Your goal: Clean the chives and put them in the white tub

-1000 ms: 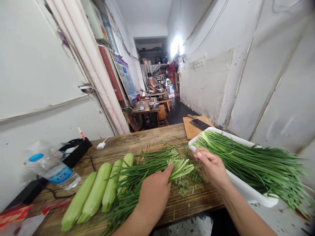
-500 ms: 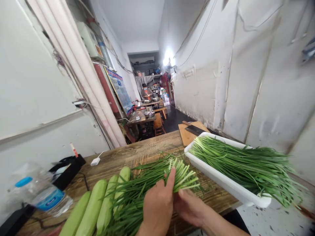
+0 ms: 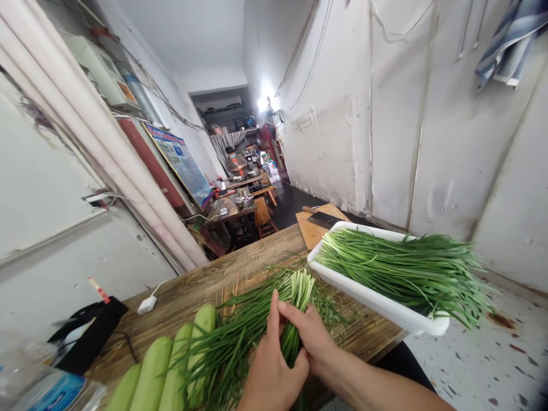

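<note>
A bunch of garlic chives (image 3: 296,294) stands upright between my hands, pale stem ends at the top. My left hand (image 3: 272,365) is closed on its left side, the index finger stretched along it and the thumb across the lower stems. My right hand (image 3: 317,339) wraps it from the right, thumb in front. More loose chives (image 3: 235,337) lie on the wooden table just left of the bunch, partly over several pale green zucchini (image 3: 150,371). Small green trimmings (image 3: 327,305) are scattered right of the bunch.
A white plastic tub (image 3: 359,297) heaped with chives stands at the right. Behind it a cleaver (image 3: 326,219) rests on a cutting board (image 3: 310,231). Wooden skewers (image 3: 231,294), a white plug (image 3: 148,304) and a large water bottle (image 3: 55,391) are leftward. A person (image 3: 236,162) sits far back.
The chives between my hands have turned from slanting rightward to upright, stem ends now bundled closer. My right hand has come up around the bunch. The view has swung to the right.
</note>
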A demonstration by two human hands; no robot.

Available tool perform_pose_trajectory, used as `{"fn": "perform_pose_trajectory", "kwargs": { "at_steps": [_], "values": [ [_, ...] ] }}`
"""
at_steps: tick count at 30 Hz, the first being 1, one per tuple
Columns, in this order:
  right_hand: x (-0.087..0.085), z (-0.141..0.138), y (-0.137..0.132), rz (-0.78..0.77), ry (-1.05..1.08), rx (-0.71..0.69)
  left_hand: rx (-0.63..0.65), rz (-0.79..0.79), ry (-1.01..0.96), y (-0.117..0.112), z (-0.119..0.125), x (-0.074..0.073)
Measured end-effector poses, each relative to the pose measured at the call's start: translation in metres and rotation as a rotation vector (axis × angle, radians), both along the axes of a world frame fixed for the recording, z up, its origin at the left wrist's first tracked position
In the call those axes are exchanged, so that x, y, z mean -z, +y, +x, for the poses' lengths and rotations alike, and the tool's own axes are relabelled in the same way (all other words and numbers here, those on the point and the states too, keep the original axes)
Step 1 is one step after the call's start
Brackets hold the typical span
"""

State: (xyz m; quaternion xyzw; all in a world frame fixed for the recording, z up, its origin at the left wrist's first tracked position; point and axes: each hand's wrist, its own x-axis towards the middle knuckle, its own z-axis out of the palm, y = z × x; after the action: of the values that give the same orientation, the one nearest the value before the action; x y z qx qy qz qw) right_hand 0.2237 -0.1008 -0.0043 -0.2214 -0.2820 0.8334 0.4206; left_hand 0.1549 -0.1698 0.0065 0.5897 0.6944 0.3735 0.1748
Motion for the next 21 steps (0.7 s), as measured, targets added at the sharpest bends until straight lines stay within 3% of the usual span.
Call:
{"fn": "perform_pose_trajectory", "kwargs": {
  "at_steps": [2, 4, 7, 9, 15, 21],
  "values": [
    [0.0, -0.003, 0.003, 0.011, -0.031, 0.023, 0.024, 0.079, -0.058, -0.007, -0.008, 0.004],
    [-0.002, -0.005, 0.007, 0.034, -0.052, 0.067, -0.046, 0.188, 0.036, -0.013, -0.016, 0.001],
    [-0.009, -0.008, 0.008, 0.12, -0.071, 0.106, -0.131, 0.35, 0.266, -0.013, -0.022, -0.013],
    [-0.015, -0.01, 0.005, 0.202, -0.075, 0.072, -0.148, 0.412, 0.309, -0.006, -0.019, -0.024],
    [-0.013, -0.015, -0.008, 0.353, -0.061, -0.035, -0.271, 0.472, 0.249, 0.015, -0.004, -0.041],
    [-0.004, -0.015, -0.004, 0.399, -0.138, -0.036, -0.22, 0.38, 0.098, 0.015, -0.002, -0.048]
  ]
}}
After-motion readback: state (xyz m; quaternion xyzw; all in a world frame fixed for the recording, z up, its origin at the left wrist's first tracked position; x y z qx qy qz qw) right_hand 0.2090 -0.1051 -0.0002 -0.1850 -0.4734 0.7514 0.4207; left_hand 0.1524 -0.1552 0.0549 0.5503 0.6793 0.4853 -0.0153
